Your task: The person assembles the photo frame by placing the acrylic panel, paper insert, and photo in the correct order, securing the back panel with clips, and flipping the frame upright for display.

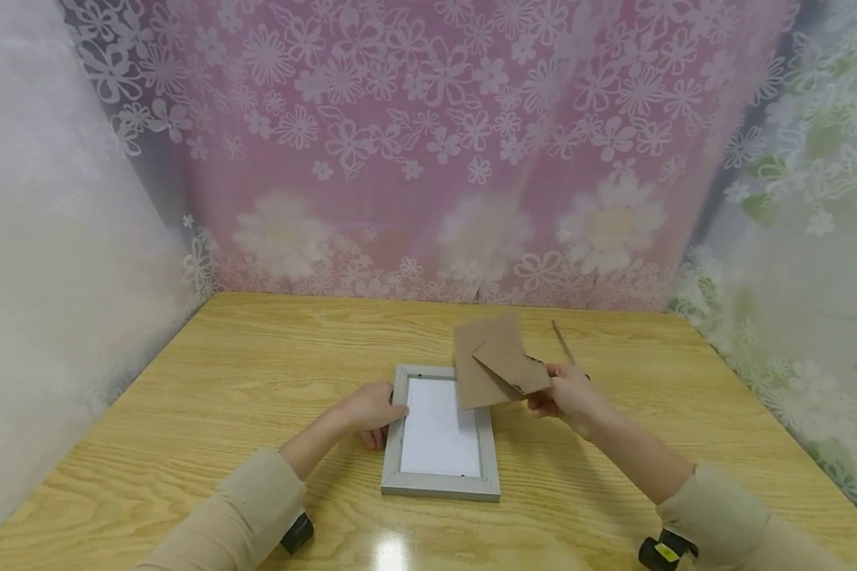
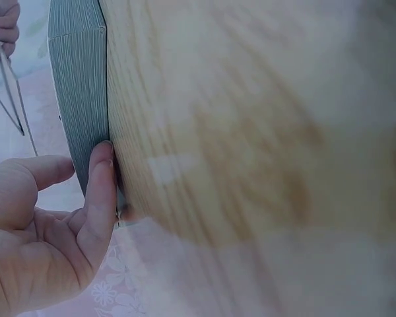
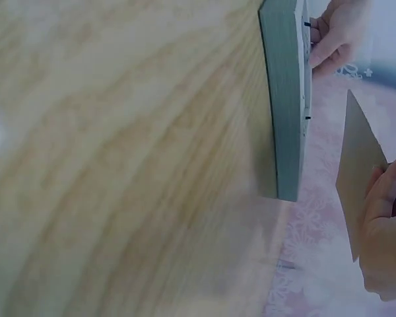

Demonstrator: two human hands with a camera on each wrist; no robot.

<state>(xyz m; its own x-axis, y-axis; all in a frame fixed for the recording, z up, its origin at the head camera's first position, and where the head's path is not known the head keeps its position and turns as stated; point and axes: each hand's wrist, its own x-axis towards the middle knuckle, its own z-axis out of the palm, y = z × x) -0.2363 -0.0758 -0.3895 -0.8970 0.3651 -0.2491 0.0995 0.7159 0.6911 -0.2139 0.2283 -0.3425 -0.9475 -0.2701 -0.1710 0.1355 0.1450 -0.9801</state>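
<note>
A grey picture frame (image 1: 440, 484) lies on the table with its back up, a white sheet (image 1: 439, 428) inside its opening. My left hand (image 1: 371, 411) grips the frame's left side, thumb on top; in the left wrist view its fingers (image 2: 100, 198) lie along the ribbed outer side. Above the frame's far right part, my right hand (image 1: 570, 399) holds a brown backing board (image 1: 477, 366) by its fold-out stand flap. The board is tilted and overlaps the frame in the head view. From the right wrist view, the board (image 3: 358, 178) shows nearly edge-on, raised off the table.
A thin brown strip (image 1: 562, 341) lies on the wooden table (image 1: 286, 341) behind my right hand. Pink flowered curtain (image 1: 400, 159) hangs along the back edge, with pale sheets on both sides. Dark wrist devices (image 1: 660, 553) sit under both sleeves.
</note>
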